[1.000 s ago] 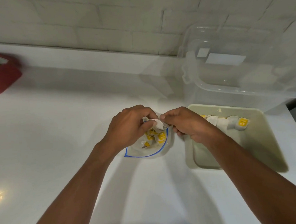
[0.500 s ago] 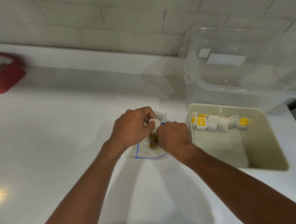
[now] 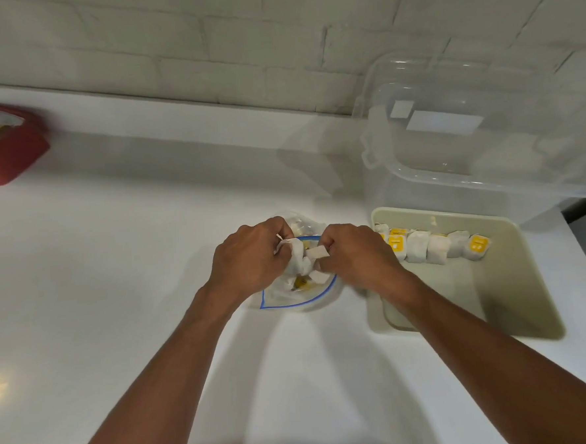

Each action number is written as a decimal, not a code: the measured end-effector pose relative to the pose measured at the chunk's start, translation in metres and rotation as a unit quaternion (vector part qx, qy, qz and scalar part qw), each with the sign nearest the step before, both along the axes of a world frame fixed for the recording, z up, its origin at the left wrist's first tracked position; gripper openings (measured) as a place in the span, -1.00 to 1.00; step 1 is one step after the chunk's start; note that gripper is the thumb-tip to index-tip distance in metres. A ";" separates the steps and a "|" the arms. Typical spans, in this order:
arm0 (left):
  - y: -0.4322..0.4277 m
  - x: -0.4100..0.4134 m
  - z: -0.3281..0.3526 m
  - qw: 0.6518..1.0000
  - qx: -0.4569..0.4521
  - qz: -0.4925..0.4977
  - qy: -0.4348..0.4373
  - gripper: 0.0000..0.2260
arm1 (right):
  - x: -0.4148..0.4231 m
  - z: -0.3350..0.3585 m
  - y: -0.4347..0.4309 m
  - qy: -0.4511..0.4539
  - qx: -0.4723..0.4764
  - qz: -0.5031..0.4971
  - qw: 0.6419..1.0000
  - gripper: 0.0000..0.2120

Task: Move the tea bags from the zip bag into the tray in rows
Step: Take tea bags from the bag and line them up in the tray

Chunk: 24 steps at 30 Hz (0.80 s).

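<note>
Tea bags [image 3: 299, 261] bunched over zip bag [image 3: 299, 298] mouth, mid counter [image 3: 116, 267], just left of tray [image 3: 531, 276]. Left hand [image 3: 249, 258] grips the clump, right hand [image 3: 355, 254] pinches one off it. One row [image 3: 430, 247] along tray's far wall. Risk: tangled strings, so a tug drags extras out or tears paper; unheld zip bag may slide.

No text legible; yellow square tags [image 3: 477, 243] on white paper tea bags [image 3: 418, 251] bear white marks, too small to read; white rectangular stickers [image 3: 444, 122] on clear plastic lidded container [image 3: 419, 174] show no print; red packet [image 3: 9, 153] label blurred.
</note>
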State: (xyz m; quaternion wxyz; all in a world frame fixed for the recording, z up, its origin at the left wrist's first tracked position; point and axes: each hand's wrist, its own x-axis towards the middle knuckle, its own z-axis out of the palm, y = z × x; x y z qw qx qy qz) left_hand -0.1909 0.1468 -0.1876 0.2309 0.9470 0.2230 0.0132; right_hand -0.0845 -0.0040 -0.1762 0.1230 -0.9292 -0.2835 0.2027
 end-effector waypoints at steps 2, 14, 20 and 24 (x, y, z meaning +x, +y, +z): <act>0.000 0.000 0.001 1.000 0.003 0.003 0.006 -0.91 | 0.002 -0.004 -0.002 0.033 0.023 -0.022 0.999 -0.72; 0.005 -0.005 0.017 0.983 -0.175 0.023 -0.056 -0.97 | 0.004 0.023 -0.024 0.092 0.250 -0.075 0.961 -0.89; 0.007 -0.006 0.030 0.963 -0.251 0.015 -0.094 -0.95 | 0.005 0.038 -0.041 0.180 0.370 -0.111 0.904 -0.90; 0.004 -0.002 0.034 0.963 -0.250 0.007 -0.102 -0.92 | 0.012 0.042 -0.056 0.227 0.366 -0.081 0.899 -0.77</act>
